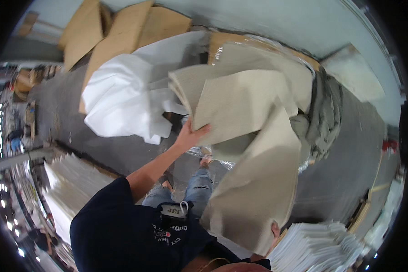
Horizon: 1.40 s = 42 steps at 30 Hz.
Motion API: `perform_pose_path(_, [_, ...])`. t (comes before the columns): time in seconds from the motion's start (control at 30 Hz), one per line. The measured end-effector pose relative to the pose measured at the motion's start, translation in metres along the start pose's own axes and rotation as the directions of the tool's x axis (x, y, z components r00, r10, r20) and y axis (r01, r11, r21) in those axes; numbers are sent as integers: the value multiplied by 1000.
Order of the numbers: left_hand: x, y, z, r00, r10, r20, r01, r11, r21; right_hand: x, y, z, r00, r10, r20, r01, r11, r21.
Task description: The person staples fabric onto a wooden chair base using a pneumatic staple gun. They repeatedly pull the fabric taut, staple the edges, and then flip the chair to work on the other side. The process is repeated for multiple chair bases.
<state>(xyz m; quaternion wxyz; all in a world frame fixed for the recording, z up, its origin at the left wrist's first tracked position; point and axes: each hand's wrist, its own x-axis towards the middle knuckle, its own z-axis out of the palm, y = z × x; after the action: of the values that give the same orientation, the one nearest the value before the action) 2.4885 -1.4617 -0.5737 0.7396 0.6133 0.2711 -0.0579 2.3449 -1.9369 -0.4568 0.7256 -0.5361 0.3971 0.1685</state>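
In front of me, a large beige fabric sheet [258, 181] spreads from the pile down to my right side. My left hand [192, 136] grips the near left edge of a folded beige layer, thumb on top and the other fingers partly hidden by it. Low at the right, my right hand [275, 232] is closed on the sheet's lower edge, mostly covered by the cloth. Between the two hands the sheet hangs in a curved drape. Under it lies a stack of more beige fabric [267, 56], with clear plastic film [222, 161] showing at its near side.
Crumpled white sheeting [122, 95] lies left of the pile, by brown cardboard [127, 27] against the wall. Dark grey-green cloth [324, 118] bunches at the pile's right. White stacked sheets [313, 249] stand near me at right, and another pale stack [77, 181] at left.
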Motion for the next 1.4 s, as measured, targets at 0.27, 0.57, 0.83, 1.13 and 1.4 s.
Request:
perform_pose_path(0.27, [-301,38,-171,923,-235,-305,154,952,-265,-56,-23,148,986,-129,108,136,989,-57])
perform_pose_path(0.57, [-471,-83,-317,394,-172,-903,204,974,-97,-171,86,433,813,-148,563,293,940,-176])
perform_pose_path(0.83, [-562,-70,-514,150,-192,-970,199,967,-161,-296,192,642,762,-152,629,329,928,-175])
perform_pose_path(1.13, [-552,-159,-651,134,-542,-830,-168,812,-558,-311,439,963,443,286,850,116,922,-370])
perform_pose_path(1.4, [-480,29,-863,-112,-637,-763,-601,655,-458,-433,567,1216,367,380,849,325,803,-500])
